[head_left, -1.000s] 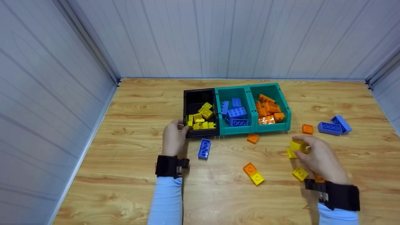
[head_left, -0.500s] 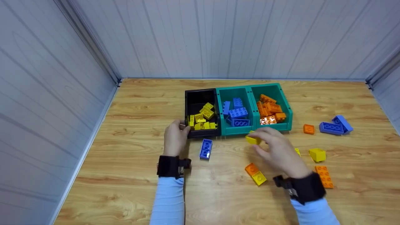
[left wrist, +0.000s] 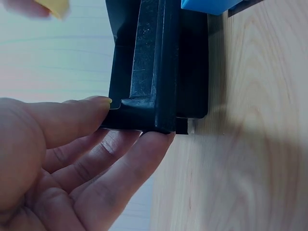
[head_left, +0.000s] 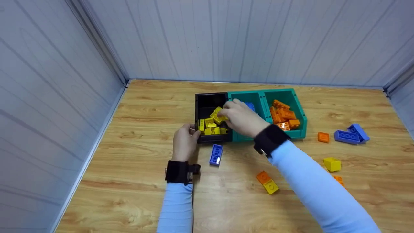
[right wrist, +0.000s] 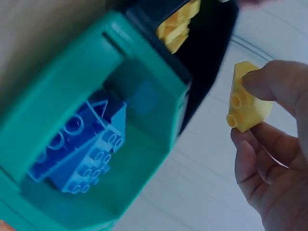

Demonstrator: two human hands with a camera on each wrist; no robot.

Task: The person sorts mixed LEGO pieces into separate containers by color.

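I saw the right hand (head_left: 242,117) pinch a yellow brick (right wrist: 248,103) over the three-o'clock side of the black bin (head_left: 214,139), the left hand (head_left: 185,142) gripping its seven-o'clock corner. Tabletop (head_left: 145,145) stretched toward nine; overhead, knuckles hid most blue bricks (right wrist: 82,149).

Loose brick (head_left: 215,155) bef. L bin (head_left: 215,139)

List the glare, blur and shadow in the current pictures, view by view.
Head: bright glints on an orange brick in the right-hand bin and on the loose blue brick; left wrist: the yellow brick in the top-left corner is blurred, and a soft shadow darkens part of the wooden tabletop; right wrist: the teal bin's near rim looks soft.
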